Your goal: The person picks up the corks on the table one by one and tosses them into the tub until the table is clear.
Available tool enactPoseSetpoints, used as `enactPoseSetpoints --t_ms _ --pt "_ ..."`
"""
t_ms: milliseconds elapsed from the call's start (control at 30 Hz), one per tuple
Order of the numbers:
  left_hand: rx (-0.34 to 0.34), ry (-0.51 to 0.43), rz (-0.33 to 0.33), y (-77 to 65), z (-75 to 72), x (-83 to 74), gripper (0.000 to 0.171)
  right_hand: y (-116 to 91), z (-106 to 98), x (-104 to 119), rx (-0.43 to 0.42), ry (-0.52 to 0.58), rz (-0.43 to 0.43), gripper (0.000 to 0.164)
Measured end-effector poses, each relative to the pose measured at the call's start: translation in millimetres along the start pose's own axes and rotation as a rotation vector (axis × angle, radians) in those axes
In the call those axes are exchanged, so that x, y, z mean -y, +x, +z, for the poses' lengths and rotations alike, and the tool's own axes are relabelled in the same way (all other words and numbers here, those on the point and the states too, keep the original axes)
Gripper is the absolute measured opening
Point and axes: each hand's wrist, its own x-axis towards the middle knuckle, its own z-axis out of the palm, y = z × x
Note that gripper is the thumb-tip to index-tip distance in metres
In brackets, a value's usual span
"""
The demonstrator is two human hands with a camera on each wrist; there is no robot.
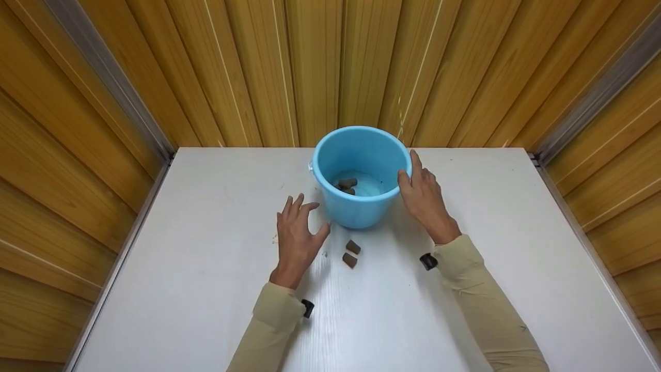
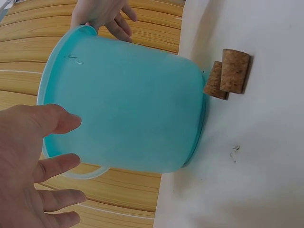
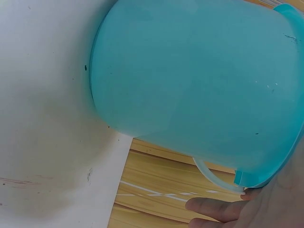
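Observation:
A light-blue bucket (image 1: 356, 213) stands upright on the white table, with several brown cork stoppers (image 1: 348, 183) visible at its bottom. My right hand (image 1: 424, 199) holds its right rim, thumb over the edge and fingers along the outside. Left of the bucket, my left hand (image 1: 298, 235) is held with thumb and fingers spread apart, nothing between them. Two tapered cork stoppers lie close together on the table in front of the bucket; the left wrist view shows one cork stopper (image 2: 234, 71) partly overlapping the other cork stopper (image 2: 214, 81).
The white table (image 1: 217, 289) reaches back to a wood-patterned panel wall (image 1: 315, 72), with more panels at both sides. A pale bucket handle (image 3: 216, 178) hangs at the outside below the rim. Small dark specks and stains mark the tabletop.

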Motion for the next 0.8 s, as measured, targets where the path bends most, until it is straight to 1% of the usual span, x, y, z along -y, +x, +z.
enactPoseSetpoints --t_ms 267,400,800 --pt "0.044 0.005 -0.024 -11.1 9.5 1.8 0.044 0.1 -0.4 -0.9 -0.011 0.008 -0.021 0.071" --pt "0.064 -0.001 -0.036 -15.4 12.6 1.4 0.045 -0.1 -0.5 -0.3 -0.005 0.008 -0.012 0.072" --pt "0.098 -0.006 -0.047 -23.3 23.3 0.6 0.044 -0.6 -0.8 -0.8 -0.004 0.000 -0.010 0.072"
